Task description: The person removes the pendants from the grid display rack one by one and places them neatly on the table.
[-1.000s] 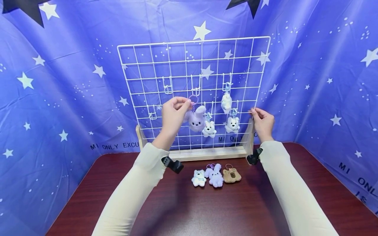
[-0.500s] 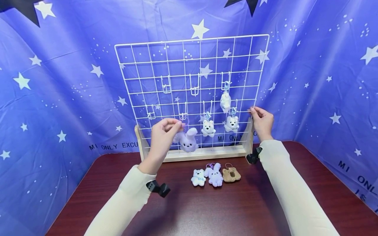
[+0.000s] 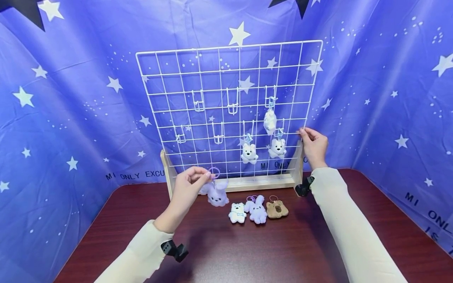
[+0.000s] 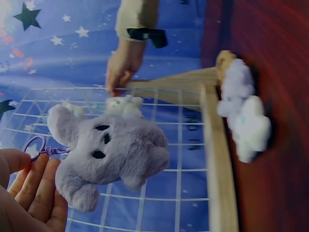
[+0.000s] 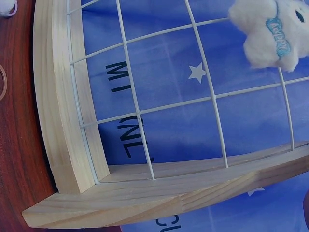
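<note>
My left hand [image 3: 185,186] pinches the purple ring of a lilac bunny plush keychain [image 3: 217,195], which hangs low in front of the grid's left part. In the left wrist view the bunny's face and ears [image 4: 113,150] show close up, the ring between thumb and fingers. At the right side my right hand [image 3: 314,146] pinches the edge of the white wire grid [image 3: 229,47]. Three white bear plush keychains hang from the grid's hooks: an upper one [image 3: 270,122] turned sideways, a lower right one [image 3: 277,148] and a lower middle one [image 3: 249,153].
Bare hooks on the grid include an upper left hook [image 3: 199,106] and a lower one [image 3: 218,138]. A wooden base [image 3: 262,182] supports the grid. On the dark red table [image 3: 247,255] lie a white bear [image 3: 237,214], a lilac bunny [image 3: 258,214] and a brown plush [image 3: 277,210].
My left hand has carried the lilac bunny keychain down and to the left, from in front of the upper middle hook to near the base. The right hand keeps its place on the grid.
</note>
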The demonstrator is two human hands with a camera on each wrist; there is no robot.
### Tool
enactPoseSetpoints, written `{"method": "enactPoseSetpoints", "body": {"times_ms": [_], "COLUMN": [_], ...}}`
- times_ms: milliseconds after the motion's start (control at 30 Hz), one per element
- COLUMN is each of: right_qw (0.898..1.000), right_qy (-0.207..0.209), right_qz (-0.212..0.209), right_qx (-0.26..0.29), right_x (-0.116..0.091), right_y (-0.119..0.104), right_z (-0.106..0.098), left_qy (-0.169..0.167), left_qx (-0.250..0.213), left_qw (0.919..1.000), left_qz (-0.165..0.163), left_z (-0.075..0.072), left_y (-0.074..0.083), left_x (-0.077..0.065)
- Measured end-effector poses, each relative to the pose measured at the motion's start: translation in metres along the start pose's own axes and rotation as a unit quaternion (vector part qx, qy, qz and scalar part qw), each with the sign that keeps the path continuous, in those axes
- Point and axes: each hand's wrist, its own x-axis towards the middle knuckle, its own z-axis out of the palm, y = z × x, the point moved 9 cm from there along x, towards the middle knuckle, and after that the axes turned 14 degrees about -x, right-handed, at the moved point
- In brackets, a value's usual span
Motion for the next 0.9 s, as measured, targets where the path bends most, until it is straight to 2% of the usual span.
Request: {"method": "enactPoseSetpoints", "body": {"times_ms": [233,433,633,800,900], "right_qw": [1.000,1.000,1.000,1.000,1.000], "right_qy": [-0.001,-0.011,-0.015,-0.014,-0.014], "right_qz": [-0.003,0.004,0.012,0.012,0.008], "right_qx": [0.004,0.003,0.011,0.007,0.002], "right_x": [0.000,-0.001,-0.005,-0.003,-0.001], "right_y": [0.000,-0.001,-0.013,-0.006,-0.001], "right_z": [0.000,0.000,-0.004,-0.002,0.000], "left_qy": [-0.002,-0.042,-0.075,-0.105,-0.097], "left_qx": [0.021,0.035,0.035,0.037,0.037], "left_qw": [0.9995,0.9979,0.9943,0.9911,0.9919], "left_qz": [-0.024,-0.035,-0.068,-0.074,-0.073], "left_z": [-0.013,-0.014,-0.012,-0.008,-0.008], "left_y": [-0.026,-0.045,-0.067,-0.084,-0.092], "left_x": [-0.013,-0.027,-0.040,-0.042,-0.039]}}
